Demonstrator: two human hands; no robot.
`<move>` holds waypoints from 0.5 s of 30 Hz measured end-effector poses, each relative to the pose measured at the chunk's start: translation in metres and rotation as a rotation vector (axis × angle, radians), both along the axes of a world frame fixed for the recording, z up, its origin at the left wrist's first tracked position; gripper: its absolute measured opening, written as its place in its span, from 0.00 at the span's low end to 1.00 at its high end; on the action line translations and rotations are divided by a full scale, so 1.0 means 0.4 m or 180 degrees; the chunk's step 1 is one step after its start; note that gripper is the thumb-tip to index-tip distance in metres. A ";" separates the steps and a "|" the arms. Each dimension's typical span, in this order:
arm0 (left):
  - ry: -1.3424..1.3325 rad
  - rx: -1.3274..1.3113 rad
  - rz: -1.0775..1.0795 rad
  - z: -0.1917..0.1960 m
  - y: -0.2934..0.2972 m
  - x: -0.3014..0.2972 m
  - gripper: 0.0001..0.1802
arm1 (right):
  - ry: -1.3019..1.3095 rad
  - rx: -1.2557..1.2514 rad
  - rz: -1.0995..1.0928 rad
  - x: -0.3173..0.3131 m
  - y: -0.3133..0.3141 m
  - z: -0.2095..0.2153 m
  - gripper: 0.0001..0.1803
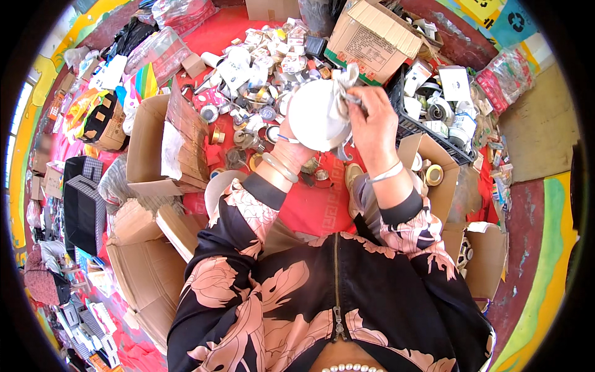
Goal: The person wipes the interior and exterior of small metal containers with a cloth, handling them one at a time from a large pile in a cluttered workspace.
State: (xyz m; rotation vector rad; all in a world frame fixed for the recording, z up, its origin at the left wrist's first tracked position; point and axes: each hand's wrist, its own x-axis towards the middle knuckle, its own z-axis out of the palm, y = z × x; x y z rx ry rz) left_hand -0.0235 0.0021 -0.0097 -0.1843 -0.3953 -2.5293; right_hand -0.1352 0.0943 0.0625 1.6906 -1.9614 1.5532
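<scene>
A smooth white round object, like a lamp cover [315,118], is held up in front of me over the red floor covering. My left hand [291,150] grips it from its lower left side, and most of those fingers are hidden behind it. With fingers pinched together, my right hand [375,118] holds a pale grey cloth [338,102] against the right edge of the lamp cover. One end of the cloth sticks up above the fingers, and another part hangs below.
Beyond my hands spreads a heap of small boxes and lamp parts [263,68]. A black plastic crate [410,124] of lamps stands at the right. Open cardboard boxes flank me, one left [149,142] and one right [441,192]. A printed carton [372,43] is at the back.
</scene>
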 end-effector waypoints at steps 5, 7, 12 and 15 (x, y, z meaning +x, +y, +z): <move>-0.0512 0.0209 -0.0063 0.006 0.027 -0.025 0.29 | 0.0603 -0.0223 0.0645 0.046 -0.048 0.023 0.12; -0.0781 0.0016 0.0182 0.011 0.022 -0.012 0.29 | 0.0789 -0.0029 0.1044 0.084 -0.019 0.007 0.15; -0.0338 -0.0397 0.0104 -0.028 -0.022 0.007 0.28 | 0.0694 0.0162 0.1493 0.097 0.041 -0.034 0.13; 0.0200 0.0135 -0.0362 -0.076 -0.014 0.003 0.26 | 0.0743 0.0041 0.1467 0.090 0.024 -0.008 0.11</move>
